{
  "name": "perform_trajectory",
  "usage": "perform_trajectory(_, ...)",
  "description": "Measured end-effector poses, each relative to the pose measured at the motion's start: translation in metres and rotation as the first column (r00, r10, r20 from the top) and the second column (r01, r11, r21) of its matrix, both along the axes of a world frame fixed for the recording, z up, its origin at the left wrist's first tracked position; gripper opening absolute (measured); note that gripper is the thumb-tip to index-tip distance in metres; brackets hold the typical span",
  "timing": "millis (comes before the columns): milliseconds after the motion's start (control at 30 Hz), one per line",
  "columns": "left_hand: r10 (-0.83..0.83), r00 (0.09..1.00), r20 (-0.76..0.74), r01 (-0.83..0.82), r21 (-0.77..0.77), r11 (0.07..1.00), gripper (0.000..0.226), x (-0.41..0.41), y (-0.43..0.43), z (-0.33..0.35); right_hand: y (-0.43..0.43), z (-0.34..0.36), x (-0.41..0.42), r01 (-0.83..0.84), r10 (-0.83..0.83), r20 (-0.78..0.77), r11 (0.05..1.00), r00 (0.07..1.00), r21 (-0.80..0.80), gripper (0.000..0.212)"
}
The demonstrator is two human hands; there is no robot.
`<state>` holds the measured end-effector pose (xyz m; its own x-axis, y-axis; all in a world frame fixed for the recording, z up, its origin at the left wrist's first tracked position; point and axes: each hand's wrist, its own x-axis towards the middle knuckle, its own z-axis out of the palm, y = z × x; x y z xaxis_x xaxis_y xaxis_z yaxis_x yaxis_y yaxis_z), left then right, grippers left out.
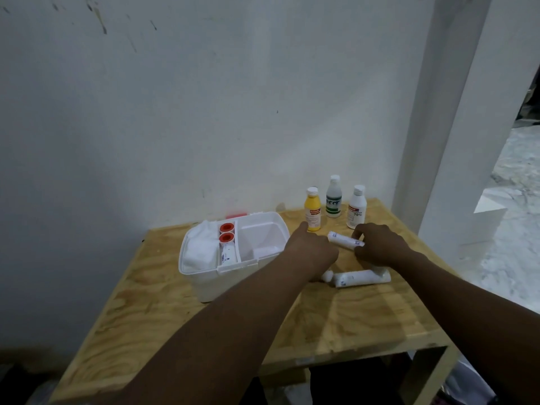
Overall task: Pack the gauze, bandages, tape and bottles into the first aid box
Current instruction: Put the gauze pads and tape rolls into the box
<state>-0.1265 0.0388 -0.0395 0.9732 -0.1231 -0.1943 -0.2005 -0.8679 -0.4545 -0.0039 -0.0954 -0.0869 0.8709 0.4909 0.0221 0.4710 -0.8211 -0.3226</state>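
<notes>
The white first aid box (204, 280) stands open on the wooden table. White gauze (201, 247), two orange-capped tape rolls (226, 232) and one bandage roll (228, 255) lie in its left part; the right compartment (263, 241) holds nothing. My right hand (380, 247) grips a wrapped bandage roll (340, 239) lying on the table. My left hand (311, 252) hovers beside that roll, forefinger stretched toward the yellow bottle (312, 210). More bandage rolls (361, 278) lie nearer me. A clear bottle (333, 197) and a white bottle (356, 207) stand behind.
The table (336, 325) stands in a corner against a white wall, with a white post (444, 112) to its right. A red piece, likely the box lid (236, 215), shows behind the box. The table's right edge drops to a pale floor.
</notes>
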Motion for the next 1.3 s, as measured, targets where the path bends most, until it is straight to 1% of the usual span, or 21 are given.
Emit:
perform_trajectory(67, -0.007, 0.997, 0.076, 0.015, -0.104, 0.994, 0.015, 0.003, 0.007, 0.004, 0.0, 0.008, 0.002, -0.004, 0.003, 0.008, 0.993, 1.0, 0.114, 0.027)
perform_trajectory(133, 0.024, 0.986, 0.165, 0.024, -0.286, 0.958, 0.023, 0.006, 0.014, 0.015, 0.0, 0.022, 0.002, -0.013, 0.007, 0.023, 0.972, 1.0, 0.234, 0.03)
perform_trajectory(200, 0.09, 0.969, 0.232, 0.028, -0.464, 0.886, 0.026, 0.008, 0.021, 0.031, 0.001, 0.042, 0.002, -0.016, 0.012, 0.013, 0.936, 1.0, 0.352, 0.025)
perform_trajectory(300, 0.212, 0.936, 0.281, 0.026, -0.656, 0.754, 0.023, 0.006, 0.036, 0.055, 0.005, 0.072, -0.002, -0.023, 0.02, 0.011, 0.886, 1.0, 0.463, 0.018)
perform_trajectory(367, 0.269, 0.916, 0.296, 0.036, -0.73, 0.682, 0.025, 0.001, 0.05, 0.069, 0.01, 0.089, -0.007, -0.041, 0.034, 0.023, 0.843, 0.999, 0.536, 0.019)
perform_trajectory(467, 0.352, 0.884, 0.309, 0.031, -0.788, 0.615, 0.028, -0.011, 0.079, 0.088, 0.025, 0.11, -0.016, -0.094, 0.092, 0.036, 0.766, 0.995, 0.636, 0.016)
perform_trajectory(567, 0.425, 0.857, 0.29, -0.017, -0.81, 0.586, 0.028, -0.028, 0.111, 0.099, 0.047, 0.122, -0.031, -0.15, 0.159, 0.049, 0.727, 0.986, 0.67, 0.016)
perform_trajectory(700, 0.474, 0.854, 0.214, -0.11, -0.817, 0.567, 0.029, -0.052, 0.142, 0.094, 0.079, 0.125, -0.054, -0.251, 0.235, 0.106, 0.764, 0.966, 0.595, 0.02)
perform_trajectory(800, 0.474, 0.867, 0.152, -0.166, -0.809, 0.564, 0.031, -0.062, 0.15, 0.084, 0.095, 0.117, -0.066, -0.333, 0.309, 0.129, 0.82, 0.942, 0.466, 0.027)
perform_trajectory(867, 0.458, 0.882, 0.109, -0.194, -0.801, 0.566, 0.032, -0.065, 0.149, 0.079, 0.102, 0.111, -0.074, -0.388, 0.362, 0.141, 0.845, 0.921, 0.368, 0.028)
perform_trajectory(933, 0.435, 0.898, 0.068, -0.223, -0.781, 0.583, 0.032, -0.064, 0.146, 0.075, 0.105, 0.107, -0.081, -0.427, 0.4, 0.152, 0.86, 0.904, 0.278, 0.026)
perform_trajectory(1033, 0.416, 0.909, -0.018, -0.279, -0.769, 0.575, 0.033, -0.064, 0.142, 0.07, 0.107, 0.099, -0.089, -0.464, 0.445, 0.141, 0.871, 0.885, 0.163, 0.029)
perform_trajectory(1167, 0.397, 0.918, -0.026, -0.305, -0.684, 0.662, 0.04, -0.065, 0.139, 0.064, 0.109, 0.092, -0.095, -0.493, 0.485, 0.102, 0.868, 0.868, 0.063, 0.033)
perform_trajectory(1300, 0.383, 0.922, -0.049, -0.322, -0.645, 0.693, 0.042, -0.068, 0.137, 0.063, 0.113, 0.089, -0.101, -0.504, 0.498, 0.093, 0.863, 0.862, 0.044, 0.035)
